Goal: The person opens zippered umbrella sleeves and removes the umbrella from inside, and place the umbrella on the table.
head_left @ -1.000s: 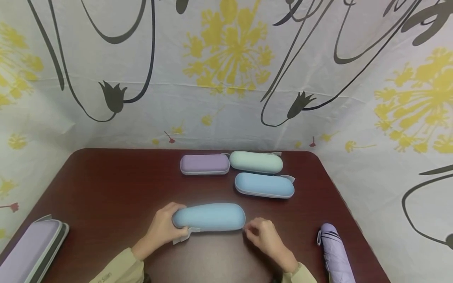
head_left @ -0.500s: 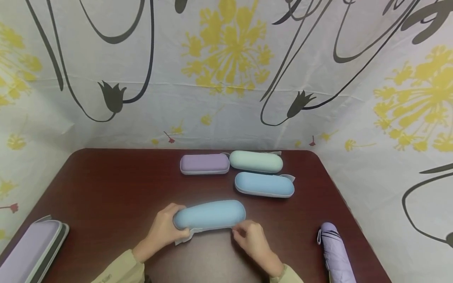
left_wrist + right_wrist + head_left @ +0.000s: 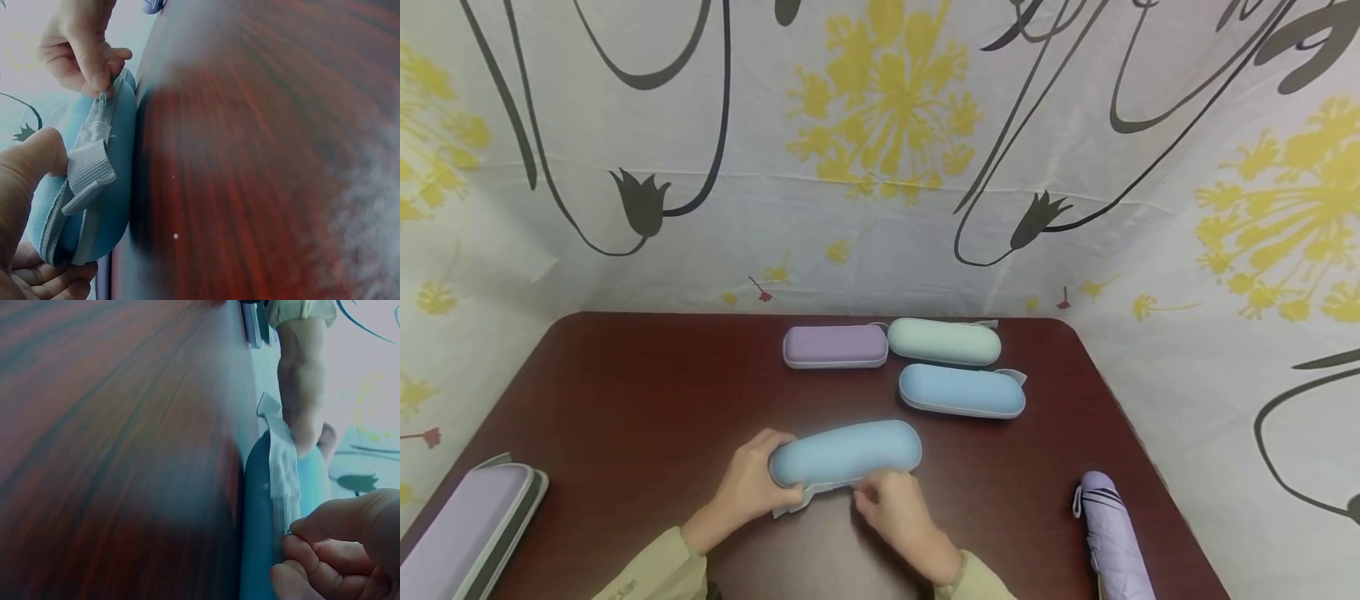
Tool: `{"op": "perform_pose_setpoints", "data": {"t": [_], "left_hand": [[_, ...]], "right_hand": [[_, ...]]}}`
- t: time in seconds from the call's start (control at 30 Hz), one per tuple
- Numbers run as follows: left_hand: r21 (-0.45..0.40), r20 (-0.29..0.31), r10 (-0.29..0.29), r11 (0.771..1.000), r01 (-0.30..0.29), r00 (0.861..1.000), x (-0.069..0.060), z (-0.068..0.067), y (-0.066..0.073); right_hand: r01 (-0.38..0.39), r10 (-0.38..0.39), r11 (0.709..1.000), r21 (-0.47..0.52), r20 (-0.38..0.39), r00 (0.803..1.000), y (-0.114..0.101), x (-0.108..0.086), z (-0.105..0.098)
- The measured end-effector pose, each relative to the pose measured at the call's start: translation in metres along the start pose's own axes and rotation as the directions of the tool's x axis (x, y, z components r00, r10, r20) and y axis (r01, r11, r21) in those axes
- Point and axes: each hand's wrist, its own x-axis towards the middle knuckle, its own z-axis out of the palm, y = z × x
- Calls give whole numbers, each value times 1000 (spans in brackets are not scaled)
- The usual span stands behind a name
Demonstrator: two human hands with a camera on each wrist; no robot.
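A light blue zippered case lies at the front middle of the table. My left hand grips its left end, thumb on the near side by the grey fabric tab. With thumb and finger, my right hand pinches the small zipper pull on the case's near edge, right of the tab. In the left wrist view the zipper gapes at the end by my left hand. The right wrist view shows my right hand close to the tab along the zipper.
Behind the held case lie a purple case, a mint case and another blue case. A larger lilac case is at the left edge, a folded lilac umbrella at the right. Patterned cloth hangs behind the table.
My right hand has moved left along the near edge of the case from its right end. The case's right end has tilted slightly away, while my left hand keeps its grip.
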Motion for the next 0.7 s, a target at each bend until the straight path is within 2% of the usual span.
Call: {"op": "perform_pose_setpoints", "data": {"t": [0.17, 0.3, 0.37, 0.47, 0.53, 0.57, 0.63, 0.7], "left_hand": [[4, 13, -9, 1000, 9, 1000, -1, -1, 0], [11, 26, -9, 1000, 9, 1000, -1, -1, 1], [18, 37, -10, 1000, 10, 999, -1, -2, 2], [15, 69, -5, 1000, 4, 998, -1, -5, 3], [6, 95, 5, 1000, -6, 995, 0, -7, 4], [-1, 107, 15, 1000, -15, 994, 0, -9, 3], [-15, 132, 44, 999, -42, 990, 2, -11, 2], [-32, 158, 81, 997, -77, 984, 3, -13, -2]], "right_hand": [[6, -7, 1000, 12, 61, 998, -13, 7, 4], [21, -23, 999, 30, 85, 996, -12, 8, 4], [54, -57, 997, 55, 57, 997, -7, 8, 1], [136, -132, 988, 72, -64, 989, 10, 12, -9], [152, -142, 985, 76, -127, 982, 25, 18, -19], [142, -131, 987, 77, -127, 983, 34, 21, -24], [105, -100, 991, 88, -64, 993, 49, 26, -34], [60, -69, 991, 117, 73, 995, 63, 28, -43]]}}
